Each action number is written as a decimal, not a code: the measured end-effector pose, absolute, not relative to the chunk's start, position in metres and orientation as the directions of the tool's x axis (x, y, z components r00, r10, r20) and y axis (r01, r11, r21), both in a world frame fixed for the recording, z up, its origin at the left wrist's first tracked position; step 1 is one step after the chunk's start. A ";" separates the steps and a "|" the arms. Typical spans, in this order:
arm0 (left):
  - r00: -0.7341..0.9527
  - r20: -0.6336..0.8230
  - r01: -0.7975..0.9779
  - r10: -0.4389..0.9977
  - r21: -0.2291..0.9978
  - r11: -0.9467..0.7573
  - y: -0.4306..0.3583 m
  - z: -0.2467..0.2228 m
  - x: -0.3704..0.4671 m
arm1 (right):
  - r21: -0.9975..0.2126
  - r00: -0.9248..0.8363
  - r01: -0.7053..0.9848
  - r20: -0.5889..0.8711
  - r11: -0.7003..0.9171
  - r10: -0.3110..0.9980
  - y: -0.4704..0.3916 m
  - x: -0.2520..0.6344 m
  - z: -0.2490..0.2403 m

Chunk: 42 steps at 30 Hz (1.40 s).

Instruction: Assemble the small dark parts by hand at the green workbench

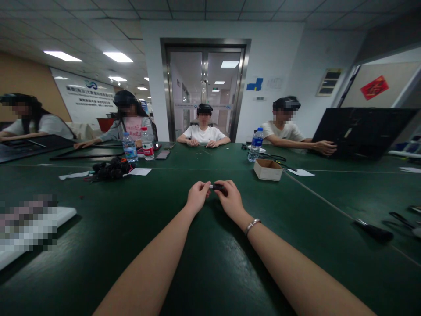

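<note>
Above the middle of the table, both my hands are closed on one small black piece with a silver end; its kind is too small to make out. The fingers of my left hand pinch it at the silver end. My right hand, with a metal bracelet at the wrist, grips the black part between thumb and fingers. The fingers cover some of the piece. It lies roughly level between the two hands, just over the green tabletop.
An open small box and a water bottle stand ahead right. A black-bristled brush lies at right. Ahead left are a black tangled bundle and two bottles. A white slab lies at left. Several people sit around the table.
</note>
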<state>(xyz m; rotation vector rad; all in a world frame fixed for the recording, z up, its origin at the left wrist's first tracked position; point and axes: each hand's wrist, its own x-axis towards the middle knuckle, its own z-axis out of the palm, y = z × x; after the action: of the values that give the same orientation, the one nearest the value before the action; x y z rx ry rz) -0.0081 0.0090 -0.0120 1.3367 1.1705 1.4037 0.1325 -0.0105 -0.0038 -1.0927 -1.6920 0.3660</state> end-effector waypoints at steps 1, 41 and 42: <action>-0.074 0.204 0.028 0.976 0.979 -0.202 0.010 -0.013 -0.008 | -0.686 -0.049 0.485 0.599 0.543 0.800 -0.010 0.132 -0.004; 0.010 0.191 -0.096 0.981 0.977 -0.189 0.010 -0.011 -0.014 | -0.668 -0.060 0.518 0.595 0.534 0.802 -0.010 0.137 -0.006; 0.007 0.191 -0.080 0.982 0.979 -0.190 0.010 -0.011 -0.015 | -0.667 -0.067 0.510 0.598 0.543 0.798 -0.011 0.136 -0.005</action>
<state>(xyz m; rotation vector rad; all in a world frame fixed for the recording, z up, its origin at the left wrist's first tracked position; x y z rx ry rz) -0.0153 0.0105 -0.0115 1.2948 1.0427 1.3735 0.1363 -0.0109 -0.0052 -1.1003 -1.7269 0.3420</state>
